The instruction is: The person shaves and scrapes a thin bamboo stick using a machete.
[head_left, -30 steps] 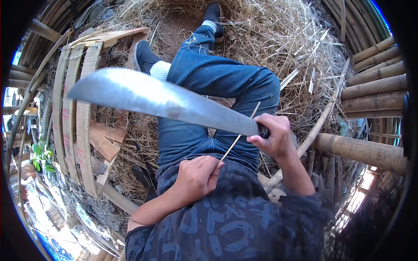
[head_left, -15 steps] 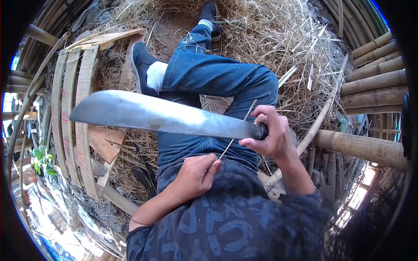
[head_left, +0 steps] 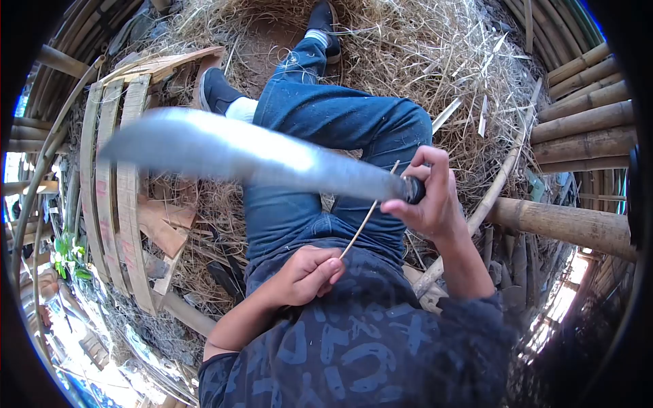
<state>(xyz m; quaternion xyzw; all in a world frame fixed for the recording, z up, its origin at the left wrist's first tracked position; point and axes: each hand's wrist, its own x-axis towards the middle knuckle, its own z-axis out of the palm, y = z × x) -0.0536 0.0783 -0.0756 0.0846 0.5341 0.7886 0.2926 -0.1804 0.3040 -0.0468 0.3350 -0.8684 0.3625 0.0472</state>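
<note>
My right hand [head_left: 435,197] is closed round the dark handle of a machete [head_left: 272,151], its index finger bent above the grip. The broad blade reaches across my lap to the left, and its tip end is smeared by motion. In front of my belly, my left hand [head_left: 309,275] pinches the lower end of a thin bamboo stick [head_left: 360,231]. The stick slants up to the right and passes behind the blade close to the handle. Whether stick and blade touch I cannot tell.
My legs in jeans [head_left: 340,115] stretch ahead over straw and shavings [head_left: 422,47]. A wooden slatted frame [head_left: 105,183] stands at the left. Bamboo poles [head_left: 564,228] and a bamboo wall [head_left: 585,129] close off the right side. Offcuts of wood [head_left: 163,228] lie by my left thigh.
The machete has risen, its blade swinging up and tilting more steeply down toward the handle. My right hand moved slightly up and right. The left hand, with the stick, shifted slightly down.
</note>
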